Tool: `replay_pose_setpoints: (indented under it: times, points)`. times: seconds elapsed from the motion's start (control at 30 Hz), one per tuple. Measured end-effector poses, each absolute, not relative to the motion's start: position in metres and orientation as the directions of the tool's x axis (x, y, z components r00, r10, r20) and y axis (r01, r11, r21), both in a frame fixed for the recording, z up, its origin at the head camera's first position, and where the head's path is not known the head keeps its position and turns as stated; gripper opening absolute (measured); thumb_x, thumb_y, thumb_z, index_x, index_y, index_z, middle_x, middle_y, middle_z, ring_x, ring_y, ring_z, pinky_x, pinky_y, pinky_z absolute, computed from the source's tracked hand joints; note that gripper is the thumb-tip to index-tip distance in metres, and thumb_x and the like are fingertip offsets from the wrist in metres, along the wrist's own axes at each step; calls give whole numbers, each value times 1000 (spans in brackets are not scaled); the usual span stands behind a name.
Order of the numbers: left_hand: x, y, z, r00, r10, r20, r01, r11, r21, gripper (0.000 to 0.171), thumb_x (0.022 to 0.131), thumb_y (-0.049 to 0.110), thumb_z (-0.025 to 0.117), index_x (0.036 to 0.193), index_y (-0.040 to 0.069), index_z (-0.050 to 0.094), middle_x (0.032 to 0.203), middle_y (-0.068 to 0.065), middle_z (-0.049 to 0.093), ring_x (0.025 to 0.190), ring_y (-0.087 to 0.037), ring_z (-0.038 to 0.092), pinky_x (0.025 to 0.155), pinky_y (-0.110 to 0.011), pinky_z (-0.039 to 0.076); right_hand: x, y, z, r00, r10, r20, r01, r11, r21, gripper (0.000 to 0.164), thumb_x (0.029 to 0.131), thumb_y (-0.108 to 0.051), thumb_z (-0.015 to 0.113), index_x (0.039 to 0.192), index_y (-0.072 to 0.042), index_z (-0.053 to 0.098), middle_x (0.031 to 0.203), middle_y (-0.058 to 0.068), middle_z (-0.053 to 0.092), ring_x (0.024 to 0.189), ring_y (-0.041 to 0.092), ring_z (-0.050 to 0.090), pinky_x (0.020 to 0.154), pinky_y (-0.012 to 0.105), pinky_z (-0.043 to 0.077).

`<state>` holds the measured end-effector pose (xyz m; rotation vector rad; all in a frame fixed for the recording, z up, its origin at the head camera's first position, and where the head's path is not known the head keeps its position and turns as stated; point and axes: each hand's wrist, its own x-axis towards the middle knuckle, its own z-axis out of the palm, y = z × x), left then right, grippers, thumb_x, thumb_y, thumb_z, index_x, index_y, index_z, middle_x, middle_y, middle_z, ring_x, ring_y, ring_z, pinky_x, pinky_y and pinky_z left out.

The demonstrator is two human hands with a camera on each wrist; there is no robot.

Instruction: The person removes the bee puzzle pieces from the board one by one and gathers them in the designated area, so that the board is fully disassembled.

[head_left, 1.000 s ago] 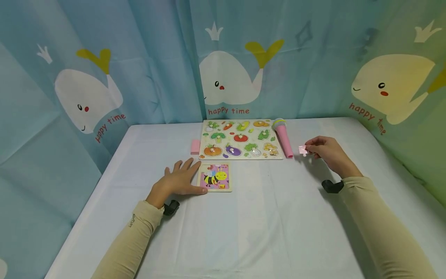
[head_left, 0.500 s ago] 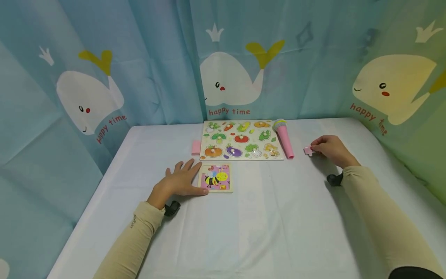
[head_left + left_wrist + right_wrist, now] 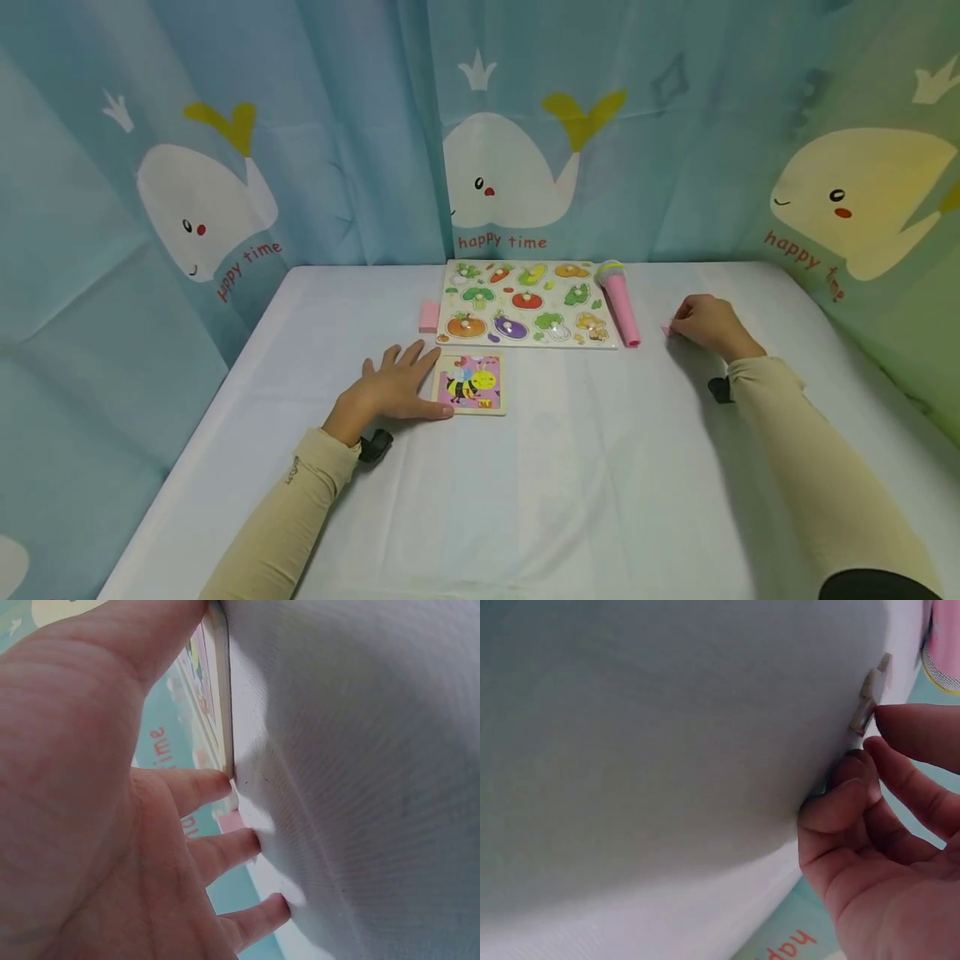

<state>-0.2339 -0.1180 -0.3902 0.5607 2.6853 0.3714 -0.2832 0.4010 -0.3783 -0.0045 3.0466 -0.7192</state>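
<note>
My left hand (image 3: 397,387) lies spread at the left side of a small bee jigsaw puzzle (image 3: 471,385). Its thumb touches the lower edge and its index finger is by the upper left corner. In the left wrist view, the fingertips (image 3: 271,907) rest on the cloth and the puzzle's frame (image 3: 223,712) stands beside the thumb and index finger. Far to the right, my right hand (image 3: 711,322) pinches a small pink puzzle piece (image 3: 666,330) low at the tabletop. Fingers cover most of that piece in the head view; its edge (image 3: 870,694) shows in the right wrist view.
Behind the bee puzzle lies a vegetable peg board (image 3: 528,304). A pink toy microphone (image 3: 621,307) lies along its right edge, and a pink block (image 3: 429,317) sits at its left. A whale-print curtain (image 3: 360,167) hangs round the white-clothed table (image 3: 555,500).
My right hand has moved slightly right and lowered the puzzle piece to the tabletop, its fingers now covering more of it. The left hand keeps its place at the bee puzzle.
</note>
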Motion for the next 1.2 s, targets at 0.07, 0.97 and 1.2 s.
replay_pose_setpoints:
  times: [0.07,0.97,1.2]
  points:
    - [-233,-118,-390,-851,428,-304,329,886,327,109,91,66,75,173,16,23,178,-18,12,159,-52,11,116,-82,9,-283,401,-378,-1000,-6,-6,-3,905,-425,22,96,-9,66,99,14,66,86,21,68,81,36,61,67,39,47]
    - [-232,-118,-390,-859,420,-292,327,890,319,109,91,65,76,173,16,24,177,-18,14,157,-52,13,116,-82,11,-277,316,-350,-992,5,123,-82,720,-689,35,109,-25,53,118,7,65,110,27,69,100,37,62,78,38,48]
    - [-231,-116,-390,-856,425,-295,329,888,322,108,91,65,75,173,17,23,177,-18,14,158,-52,12,116,-82,10,-279,286,-349,-992,-58,111,-120,677,-726,35,111,-22,56,126,8,65,119,29,68,103,38,66,79,30,50]
